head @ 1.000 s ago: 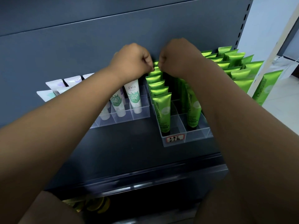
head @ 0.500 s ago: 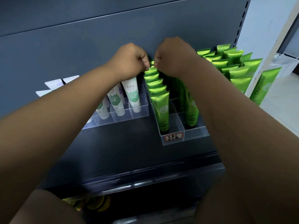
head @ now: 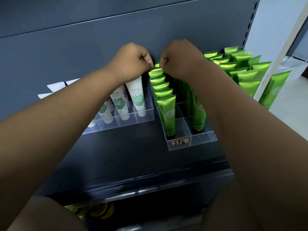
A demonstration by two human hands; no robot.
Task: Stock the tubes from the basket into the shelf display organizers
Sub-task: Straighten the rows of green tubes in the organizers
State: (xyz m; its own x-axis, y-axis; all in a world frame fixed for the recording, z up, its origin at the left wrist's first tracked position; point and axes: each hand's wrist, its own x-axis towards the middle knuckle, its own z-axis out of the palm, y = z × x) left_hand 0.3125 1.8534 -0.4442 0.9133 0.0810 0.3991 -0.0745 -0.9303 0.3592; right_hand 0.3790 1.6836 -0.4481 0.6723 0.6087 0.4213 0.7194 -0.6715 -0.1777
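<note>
Both hands have barely shifted over the last half second; only the gap between the knuckles has widened a little, baring more of the glossy crimped end between them. The left hand [head: 131,61] and the right hand [head: 180,58] are both clenched, knuckles up, and meet at the rearmost green tube [head: 156,65], which stands at the back of its column against the matte grey back panel [head: 83,39]. The fingertips are hidden behind the knuckles, so they seem to pinch its flat sealed top from either side.

In front of that tube a row of green tubes [head: 160,90] stands cap-down, metallic and wedge-shaped, in the compartments of a clear acrylic organizer [head: 202,139] with a hand-written label sticker [head: 180,142] on its front wall. More green tubes [head: 241,64] crowd the columns to the right. Just beside the organizer, on the left, white tubes [head: 137,99] with green leaf print stand in a second clear organizer [head: 145,117]. Both organizers sit on the dark, smooth shelf [head: 125,147]. Below its edge lies something yellow-green [head: 96,210], too blurred to name.
</note>
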